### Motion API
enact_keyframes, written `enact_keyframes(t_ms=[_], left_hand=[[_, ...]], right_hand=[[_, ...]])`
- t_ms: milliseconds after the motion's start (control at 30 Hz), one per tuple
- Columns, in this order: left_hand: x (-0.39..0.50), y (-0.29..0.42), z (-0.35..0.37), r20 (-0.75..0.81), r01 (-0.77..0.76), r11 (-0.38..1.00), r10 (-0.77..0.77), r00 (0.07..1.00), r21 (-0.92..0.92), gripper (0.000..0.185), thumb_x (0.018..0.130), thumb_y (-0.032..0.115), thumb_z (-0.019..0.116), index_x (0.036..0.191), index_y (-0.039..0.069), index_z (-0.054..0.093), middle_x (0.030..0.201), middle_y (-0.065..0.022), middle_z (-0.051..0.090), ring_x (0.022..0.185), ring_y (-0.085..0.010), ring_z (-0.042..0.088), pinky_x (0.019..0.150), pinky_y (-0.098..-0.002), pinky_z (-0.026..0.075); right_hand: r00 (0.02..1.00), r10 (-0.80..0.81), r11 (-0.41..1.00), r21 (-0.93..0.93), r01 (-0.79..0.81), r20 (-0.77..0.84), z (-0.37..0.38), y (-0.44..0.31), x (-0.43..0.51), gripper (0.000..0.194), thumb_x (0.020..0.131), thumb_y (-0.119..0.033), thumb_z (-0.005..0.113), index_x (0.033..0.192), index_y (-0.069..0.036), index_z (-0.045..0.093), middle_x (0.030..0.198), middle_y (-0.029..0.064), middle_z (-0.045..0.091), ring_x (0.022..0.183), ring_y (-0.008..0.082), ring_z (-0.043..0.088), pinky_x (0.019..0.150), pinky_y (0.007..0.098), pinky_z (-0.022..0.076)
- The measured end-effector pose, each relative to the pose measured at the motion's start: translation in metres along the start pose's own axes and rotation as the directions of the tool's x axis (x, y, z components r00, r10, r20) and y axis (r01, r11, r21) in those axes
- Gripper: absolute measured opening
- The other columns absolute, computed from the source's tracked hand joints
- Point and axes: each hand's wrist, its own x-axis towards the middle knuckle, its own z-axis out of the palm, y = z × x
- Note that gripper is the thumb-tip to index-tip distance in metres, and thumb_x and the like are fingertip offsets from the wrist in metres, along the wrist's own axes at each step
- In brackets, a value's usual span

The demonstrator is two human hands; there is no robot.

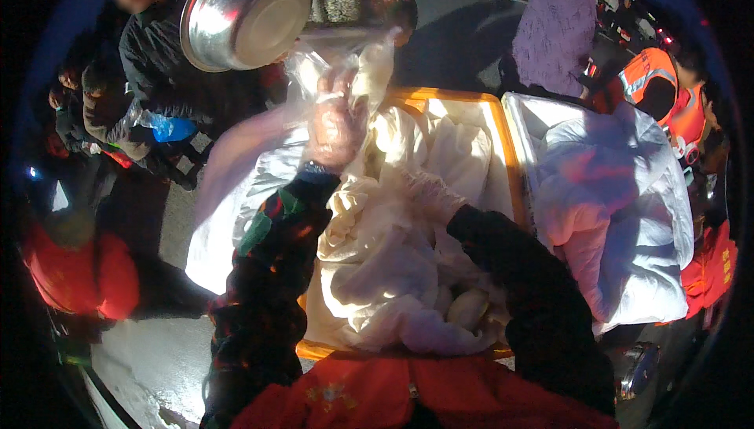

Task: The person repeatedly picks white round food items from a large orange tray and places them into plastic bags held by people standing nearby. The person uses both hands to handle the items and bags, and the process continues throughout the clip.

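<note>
My left hand (336, 129), in a thin clear glove, reaches forward and grips a clear plastic bag (300, 96). Something pale shows inside or just behind the bag; its kind is unclear. Below lies a box with an orange-yellow rim (511, 164), lined with bunched white cloth (383, 276). Over the middle of this cloth is my right hand (433, 196), also gloved; haze and glare blur its fingers, so its grip cannot be told. Near the box's near right corner, a pale rounded bun (468, 309) shows among the folds.
A person at the far side is beside a large metal basin (247, 17). White quilted covers lie left (259, 182) and over a second box at right (618, 205). People stand around, one in purple (554, 34), others in orange vests (651, 76).
</note>
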Motion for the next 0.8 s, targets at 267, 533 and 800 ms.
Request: enact_keyframes(t_ms=[267,533,800], left_hand=[[-0.086,-0.070,0.077,0.724,0.629,0.739,-0.296,0.624,-0.240,0.019,0.083,0.007,0.066,0.100,0.000,0.062,0.092,-0.0064,0.062,0.087,-0.0156,0.059,0.074,-0.0305,0.050],[-0.075,-0.048,0.128,0.460,0.447,0.894,-0.416,0.785,0.046,0.065,0.061,0.024,0.084,0.114,-0.004,0.058,0.107,-0.0190,0.064,0.105,-0.0301,0.061,0.091,-0.0387,0.049],[-0.088,-0.115,0.212,0.737,0.783,0.397,-0.302,0.605,-0.480,0.055,0.082,0.031,0.067,0.125,0.000,0.053,0.116,-0.0141,0.062,0.110,-0.0252,0.057,0.092,-0.0351,0.046]], right_hand=[[0.654,0.737,0.230,0.973,-0.005,-0.171,-0.077,0.065,0.020,0.042,0.099,-0.028,0.040,0.127,0.002,0.053,0.119,0.0134,0.060,0.107,0.0239,0.060,0.095,0.0353,0.0462],[0.764,0.485,-0.102,0.840,0.534,-0.426,-0.167,0.137,0.007,0.036,0.094,-0.018,0.048,0.120,0.004,0.059,0.120,0.0164,0.064,0.109,0.0278,0.062,0.099,0.0380,0.0485],[0.771,0.592,-0.371,0.770,0.519,-0.235,-0.198,0.091,-0.001,0.043,0.093,-0.023,0.055,0.126,0.004,0.056,0.126,0.0172,0.061,0.116,0.0308,0.058,0.106,0.0444,0.0423]])
